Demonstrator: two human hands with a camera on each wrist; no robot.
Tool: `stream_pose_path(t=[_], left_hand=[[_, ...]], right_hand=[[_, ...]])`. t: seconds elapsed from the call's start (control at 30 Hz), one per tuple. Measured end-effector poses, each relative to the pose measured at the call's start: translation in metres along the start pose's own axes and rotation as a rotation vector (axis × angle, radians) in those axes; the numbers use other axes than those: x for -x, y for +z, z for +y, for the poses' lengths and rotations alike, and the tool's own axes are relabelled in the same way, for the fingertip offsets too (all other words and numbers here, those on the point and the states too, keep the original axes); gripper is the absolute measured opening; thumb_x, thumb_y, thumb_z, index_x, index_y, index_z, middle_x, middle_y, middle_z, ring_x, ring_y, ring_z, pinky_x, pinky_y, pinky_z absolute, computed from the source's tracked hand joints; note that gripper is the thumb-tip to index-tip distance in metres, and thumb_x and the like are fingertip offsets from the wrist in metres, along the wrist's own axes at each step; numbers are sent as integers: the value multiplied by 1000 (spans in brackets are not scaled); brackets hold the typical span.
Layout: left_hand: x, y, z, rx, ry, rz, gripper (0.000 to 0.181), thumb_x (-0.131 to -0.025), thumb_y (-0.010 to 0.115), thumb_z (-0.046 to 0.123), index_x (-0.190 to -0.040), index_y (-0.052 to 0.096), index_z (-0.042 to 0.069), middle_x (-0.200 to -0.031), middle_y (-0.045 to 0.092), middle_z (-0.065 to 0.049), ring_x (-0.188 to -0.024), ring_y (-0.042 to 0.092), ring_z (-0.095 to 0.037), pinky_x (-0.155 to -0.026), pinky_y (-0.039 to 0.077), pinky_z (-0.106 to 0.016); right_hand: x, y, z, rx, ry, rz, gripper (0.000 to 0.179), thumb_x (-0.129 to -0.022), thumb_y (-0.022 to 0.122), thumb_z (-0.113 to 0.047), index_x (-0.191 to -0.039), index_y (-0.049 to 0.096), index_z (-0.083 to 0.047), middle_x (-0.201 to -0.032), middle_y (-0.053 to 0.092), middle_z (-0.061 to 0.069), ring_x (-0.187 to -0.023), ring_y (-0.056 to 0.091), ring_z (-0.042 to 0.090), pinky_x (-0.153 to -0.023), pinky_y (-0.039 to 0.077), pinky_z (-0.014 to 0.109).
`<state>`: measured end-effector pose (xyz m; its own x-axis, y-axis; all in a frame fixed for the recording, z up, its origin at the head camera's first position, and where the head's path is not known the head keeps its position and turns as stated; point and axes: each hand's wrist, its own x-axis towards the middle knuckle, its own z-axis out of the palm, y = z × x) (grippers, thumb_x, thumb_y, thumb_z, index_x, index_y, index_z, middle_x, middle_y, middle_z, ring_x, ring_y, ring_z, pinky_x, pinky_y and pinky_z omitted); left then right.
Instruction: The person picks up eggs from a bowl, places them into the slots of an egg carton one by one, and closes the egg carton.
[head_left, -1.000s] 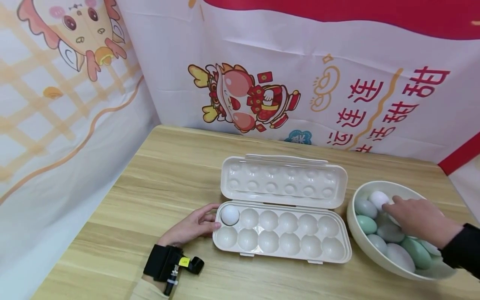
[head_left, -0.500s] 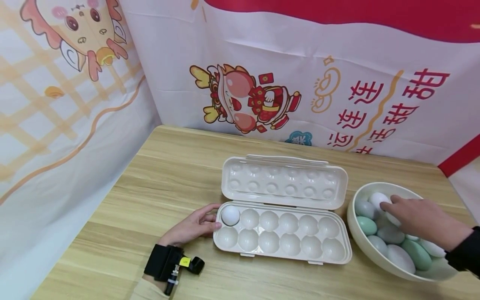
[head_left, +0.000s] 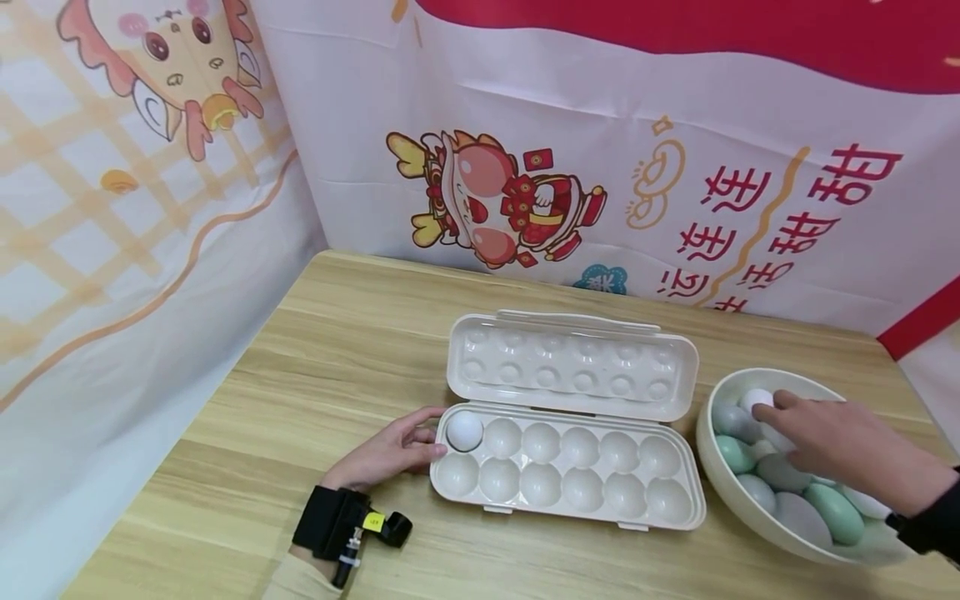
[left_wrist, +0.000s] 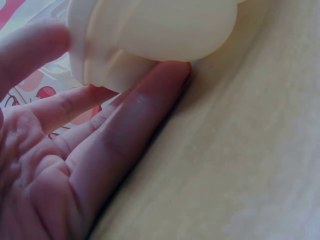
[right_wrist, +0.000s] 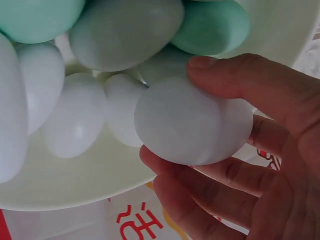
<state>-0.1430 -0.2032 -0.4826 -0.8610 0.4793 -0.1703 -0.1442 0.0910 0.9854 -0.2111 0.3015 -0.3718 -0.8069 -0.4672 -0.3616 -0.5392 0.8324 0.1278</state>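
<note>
A cream egg box [head_left: 568, 492] lies on the table with its lid [head_left: 573, 367] folded back. One white egg [head_left: 465, 432] sits in its back-left cup; the other cups hold nothing. My left hand [head_left: 390, 450] holds the box's left end, thumb on the rim and a fingertip [left_wrist: 172, 75] reaching beneath it. To the right stands a cream bowl [head_left: 738, 512] of white, grey and green eggs. My right hand [head_left: 847, 442] is over the bowl, holding a white egg [right_wrist: 185, 125] between the thumb [right_wrist: 220, 75] on one side and the fingers on the other.
In the bowl, a green egg [head_left: 834, 512] and a grey egg [head_left: 782, 473] lie near my right hand. The wooden table [head_left: 315, 367] ends at the back against a printed cloth [head_left: 360, 167]. A strapped wrist camera [head_left: 348, 529] sits on my left wrist.
My right hand has shifted slightly over the bowl with its fingers around the white egg. The left hand and the egg box keep their places; the whole view has drifted slightly.
</note>
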Motion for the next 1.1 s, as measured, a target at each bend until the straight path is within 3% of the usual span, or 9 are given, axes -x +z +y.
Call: stream_pose_path(t=[0.23, 0.57, 0.9, 1.1], left_hand=[[0, -1, -1, -10, 5, -6, 55, -90, 58, 13, -138, 32, 4, -116, 57, -30, -99, 60, -24, -82, 52, -31], [2, -1, -1, -6, 1, 2, 55, -90, 58, 12, -138, 31, 3, -117, 56, -32, -99, 59, -26, -82, 52, -31], [2, -2, -1, 3, -7, 5, 56, -90, 57, 12, -139, 30, 3, -118, 55, -32, -99, 60, -27, -82, 53, -34], [0, 0, 0, 24, -1, -1, 55, -90, 57, 11, -138, 31, 3, -115, 57, -30, -96, 61, -25, -81, 54, -35]], right_hand=[[6, -12, -17, 33, -52, 93, 55, -57, 84, -28, -103, 57, -12, -81, 53, 3, -56, 44, 15, -48, 50, 30], [12, -34, -52, 92, -100, 252, 52, -59, 83, -25, -105, 60, -14, -90, 59, 7, -54, 48, 12, -50, 54, 35], [11, -33, -80, 131, -267, 481, 48, -60, 81, -20, -102, 60, -14, -91, 58, 7, -68, 58, 24, -54, 51, 41], [8, -31, -98, 121, -348, 571, 53, -57, 82, -20, -104, 59, -15, -89, 58, 4, -67, 58, 20, -54, 49, 37]])
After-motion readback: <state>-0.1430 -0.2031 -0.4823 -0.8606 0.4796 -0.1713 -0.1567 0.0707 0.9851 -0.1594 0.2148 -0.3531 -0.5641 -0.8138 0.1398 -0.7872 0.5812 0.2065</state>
